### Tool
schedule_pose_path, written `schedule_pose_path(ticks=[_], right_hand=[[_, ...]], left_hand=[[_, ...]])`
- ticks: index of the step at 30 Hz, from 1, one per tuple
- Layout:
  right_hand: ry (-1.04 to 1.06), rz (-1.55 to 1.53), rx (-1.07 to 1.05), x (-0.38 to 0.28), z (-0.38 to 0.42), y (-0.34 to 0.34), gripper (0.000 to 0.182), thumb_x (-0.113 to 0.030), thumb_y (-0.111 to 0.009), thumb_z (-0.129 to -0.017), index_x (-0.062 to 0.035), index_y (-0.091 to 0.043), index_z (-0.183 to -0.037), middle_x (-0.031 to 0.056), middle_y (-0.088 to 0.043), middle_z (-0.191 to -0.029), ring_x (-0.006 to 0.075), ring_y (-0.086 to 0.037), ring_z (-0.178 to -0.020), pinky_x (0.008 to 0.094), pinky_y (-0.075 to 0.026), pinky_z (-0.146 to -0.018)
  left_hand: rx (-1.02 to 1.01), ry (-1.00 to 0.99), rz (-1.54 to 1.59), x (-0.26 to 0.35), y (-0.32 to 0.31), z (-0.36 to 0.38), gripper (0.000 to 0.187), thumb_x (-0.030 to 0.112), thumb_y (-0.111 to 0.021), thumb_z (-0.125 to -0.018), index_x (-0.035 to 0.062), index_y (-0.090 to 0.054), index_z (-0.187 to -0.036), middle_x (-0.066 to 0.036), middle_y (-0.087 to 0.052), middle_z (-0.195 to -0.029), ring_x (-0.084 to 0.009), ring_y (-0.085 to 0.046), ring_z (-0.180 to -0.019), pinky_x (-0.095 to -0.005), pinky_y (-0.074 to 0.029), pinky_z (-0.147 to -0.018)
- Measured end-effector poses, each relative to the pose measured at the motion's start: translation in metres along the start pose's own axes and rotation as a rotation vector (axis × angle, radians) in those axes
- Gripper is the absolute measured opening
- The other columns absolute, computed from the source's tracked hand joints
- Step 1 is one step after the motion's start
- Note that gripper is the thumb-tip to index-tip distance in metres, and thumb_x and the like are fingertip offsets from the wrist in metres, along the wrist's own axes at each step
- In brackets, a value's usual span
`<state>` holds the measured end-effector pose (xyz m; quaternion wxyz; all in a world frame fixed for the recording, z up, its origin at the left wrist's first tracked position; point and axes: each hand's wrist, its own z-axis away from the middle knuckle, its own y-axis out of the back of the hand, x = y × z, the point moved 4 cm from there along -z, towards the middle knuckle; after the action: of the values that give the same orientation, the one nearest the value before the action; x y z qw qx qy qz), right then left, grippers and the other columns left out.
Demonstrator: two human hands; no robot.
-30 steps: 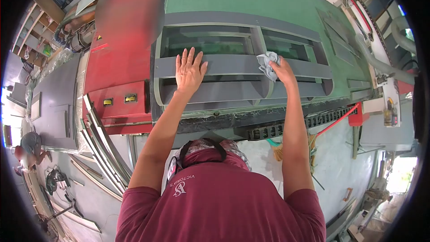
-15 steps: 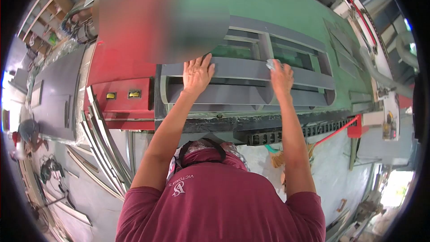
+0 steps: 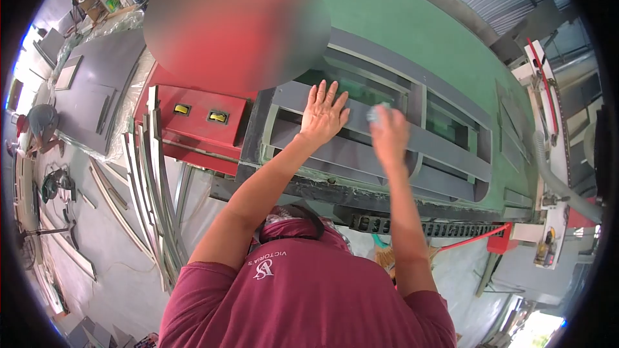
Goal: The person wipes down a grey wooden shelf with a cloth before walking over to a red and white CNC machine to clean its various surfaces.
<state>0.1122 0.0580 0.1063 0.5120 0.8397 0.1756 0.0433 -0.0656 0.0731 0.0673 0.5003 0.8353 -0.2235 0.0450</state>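
Note:
A grey slatted frame (image 3: pixel 445 149) lies on the green table top (image 3: pixel 393 6), with long rails and rounded ends. My left hand (image 3: pixel 324 114) rests flat on its front rail near the left end, fingers spread and holding nothing. Further right, my right hand (image 3: pixel 391 135) is closed on a small light-blue cloth (image 3: pixel 373 115) over the same rail. That hand is smeared by motion, and whether the cloth touches the rail cannot be made out.
Left of the frame is a red machine panel (image 3: pixel 193 122) with two yellow switches. Long strips (image 3: pixel 157 174) lean beside it. Another person (image 3: pixel 44 122) crouches at far left. A white rail with a hose (image 3: pixel 545 161) stands right.
The view has turned, so the frame appears more slanted. My right hand with the cloth has moved left along the rail, closer to my left hand, which stays flat on it.

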Motion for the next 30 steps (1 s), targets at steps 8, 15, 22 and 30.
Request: schedule_pose_path(ticks=[8,15,22,30], right_hand=[[-0.133,-0.462,0.013,-0.043,-0.099,-0.030,0.040,-0.010,-0.058,-0.084,-0.0147,-0.050,-0.124,0.0172,-0.054,-0.109,0.0373,-0.053,-0.101,0.0439,-0.045,-0.084],[0.169,-0.323,0.273,-0.121,-0.224,-0.096,0.035,-0.005,-0.063,-0.076,-0.0176,-0.061,-0.108,0.0105,-0.056,-0.102,0.0298,-0.054,-0.097,0.0423,-0.046,-0.078],[0.042,-0.160,0.146,-0.048,-0.229,-0.175,0.026,-0.015,-0.053,-0.083,-0.0242,-0.063,-0.105,0.0023,-0.056,-0.106,0.0242,-0.053,-0.107,0.0428,-0.042,-0.085],[-0.234,-0.046,0.074,0.158,-0.170,-0.110,0.027,-0.013,-0.052,-0.084,-0.0260,-0.063,-0.105,0.0020,-0.057,-0.107,0.0242,-0.054,-0.106,0.0413,-0.043,-0.085]], left_hand=[[-0.048,0.028,0.000,-0.001,0.003,-0.002,0.046,0.034,-0.044,-0.091,0.0098,-0.048,-0.130,-0.017,-0.040,-0.140,-0.0372,-0.030,-0.133,-0.0487,-0.020,-0.111],[-0.141,0.029,0.035,-0.002,-0.003,-0.006,0.051,0.035,-0.041,-0.092,0.0060,-0.041,-0.134,-0.018,-0.036,-0.141,-0.0377,-0.027,-0.134,-0.0491,-0.017,-0.111],[-0.157,0.040,0.009,0.007,-0.002,-0.014,0.045,0.034,-0.044,-0.091,0.0112,-0.048,-0.130,-0.014,-0.041,-0.138,-0.0361,-0.032,-0.132,-0.0487,-0.020,-0.110],[-0.063,-0.037,-0.038,0.028,0.006,-0.021,0.038,0.022,-0.050,-0.087,0.0098,-0.056,-0.123,-0.014,-0.048,-0.133,-0.0357,-0.039,-0.127,-0.0478,-0.027,-0.107]])
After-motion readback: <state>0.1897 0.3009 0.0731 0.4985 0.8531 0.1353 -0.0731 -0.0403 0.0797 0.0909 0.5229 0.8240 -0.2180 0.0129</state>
